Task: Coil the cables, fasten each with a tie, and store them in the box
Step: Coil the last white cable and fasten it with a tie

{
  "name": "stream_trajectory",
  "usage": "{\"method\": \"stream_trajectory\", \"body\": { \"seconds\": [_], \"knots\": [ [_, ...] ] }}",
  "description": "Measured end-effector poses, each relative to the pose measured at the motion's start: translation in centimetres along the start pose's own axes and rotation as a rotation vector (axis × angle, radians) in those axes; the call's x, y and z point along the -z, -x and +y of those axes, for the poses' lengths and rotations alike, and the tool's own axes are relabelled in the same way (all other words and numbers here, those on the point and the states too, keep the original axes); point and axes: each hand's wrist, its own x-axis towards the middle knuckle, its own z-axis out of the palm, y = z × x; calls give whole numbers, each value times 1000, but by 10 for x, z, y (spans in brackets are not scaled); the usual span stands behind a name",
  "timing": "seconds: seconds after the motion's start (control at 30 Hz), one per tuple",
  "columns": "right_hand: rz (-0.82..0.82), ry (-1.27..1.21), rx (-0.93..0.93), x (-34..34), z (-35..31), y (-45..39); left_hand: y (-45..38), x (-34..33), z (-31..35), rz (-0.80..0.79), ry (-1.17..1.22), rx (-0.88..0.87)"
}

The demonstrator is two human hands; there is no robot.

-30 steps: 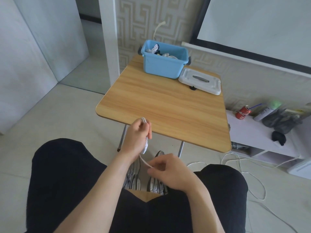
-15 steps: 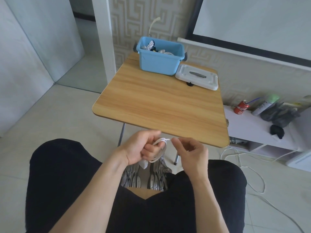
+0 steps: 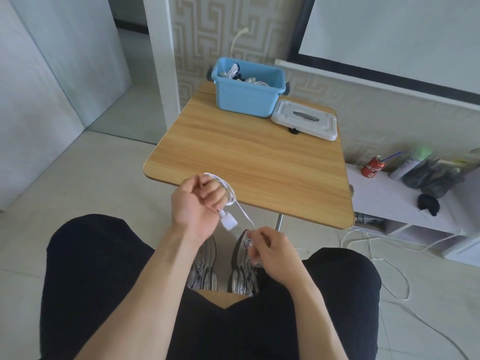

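My left hand point(image 3: 197, 203) is closed around loops of a white cable point(image 3: 230, 192) just in front of the table's near edge. The cable's white plug point(image 3: 229, 223) hangs below that fist. A straight run of the cable slants down to my right hand point(image 3: 271, 252), which pinches it above my lap. The blue box point(image 3: 246, 96) stands at the table's far end with several coiled cables inside. Its white lid point(image 3: 305, 122) lies flat to its right.
The wooden table point(image 3: 254, 162) stands in front of my knees. A low white shelf point(image 3: 405, 201) to the right carries a red can point(image 3: 372, 166), bottles and dark items. A loose white cord point(image 3: 389, 271) trails over the floor at right. My shoes point(image 3: 226, 261) rest under the table edge.
My left hand has risen to the table's edge with more loops around it. My right hand swung up near the left, then dropped back toward my lap, drawing the cable taut.
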Motion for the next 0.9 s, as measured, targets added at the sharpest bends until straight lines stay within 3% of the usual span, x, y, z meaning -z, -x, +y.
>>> {"method": "stream_trajectory", "body": {
  "seconds": [0.2, 0.4, 0.47, 0.53, 0.6, 0.7, 0.77, 0.83, 0.9],
  "knots": [
    [-123, 192, 44, 1, -6, 1, -8, 13, 13, 232, -71, -245],
    [-395, 313, 82, -11, -19, 9, -11, 9, 1, 305, -267, -342],
    [-400, 272, 108, -9, -23, 12, -10, 11, -1, 300, -414, -363],
    [-302, 174, 147, -3, -27, 14, -9, 15, 0, 293, -581, -377],
    [-105, 29, 210, 2, -31, 15, -7, 17, 5, 245, -754, -335],
    [216, -143, 281, 6, -32, 11, 4, 12, 11, 57, -1102, -123],
    [321, -178, 305, 6, -30, 9, 12, 9, 7, -122, -1290, 90],
    [400, -203, 268, 6, -26, 8, 16, 6, -2, -266, -1334, 294],
    [466, -242, 180, 10, -21, 6, 16, 5, -11, -308, -1230, 401]
  ]
}}
